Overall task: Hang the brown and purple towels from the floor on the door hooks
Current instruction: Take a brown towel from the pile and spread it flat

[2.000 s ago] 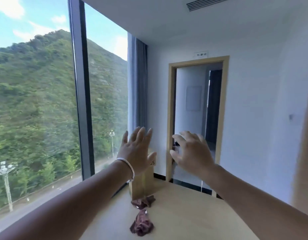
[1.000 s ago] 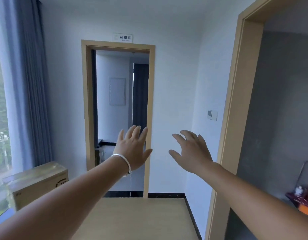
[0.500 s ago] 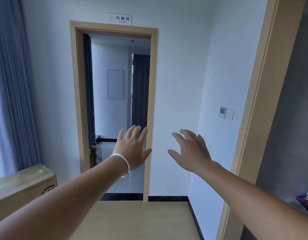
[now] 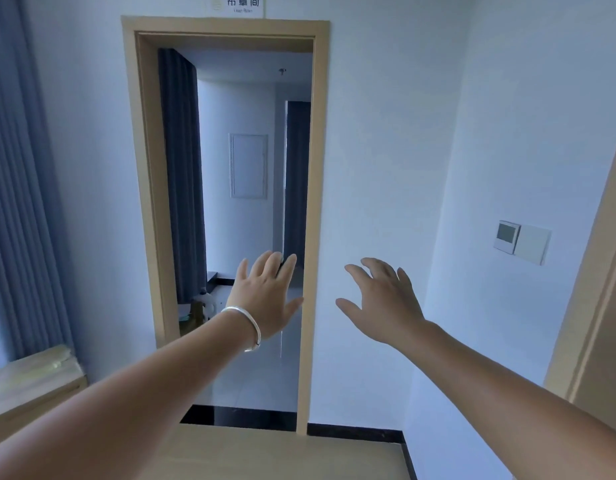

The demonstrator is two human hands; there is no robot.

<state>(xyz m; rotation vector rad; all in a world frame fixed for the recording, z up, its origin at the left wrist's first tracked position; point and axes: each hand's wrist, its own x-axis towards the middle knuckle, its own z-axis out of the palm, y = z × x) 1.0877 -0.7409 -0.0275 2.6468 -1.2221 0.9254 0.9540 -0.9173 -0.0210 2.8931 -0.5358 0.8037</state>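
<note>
The pale wooden floor [image 4: 265, 455] runs up to the doorway [image 4: 227, 202]. Left of the doorway, a cardboard box [image 4: 29, 382] sits on it, below the curtain [image 4: 19, 185].

View swung right off window; towels gone from sight; doorway [image 4: 227, 216] nearer, centred.

Matt wooden door frame [image 4: 313, 202], glossy metal bangle [image 4: 251, 323]
</note>
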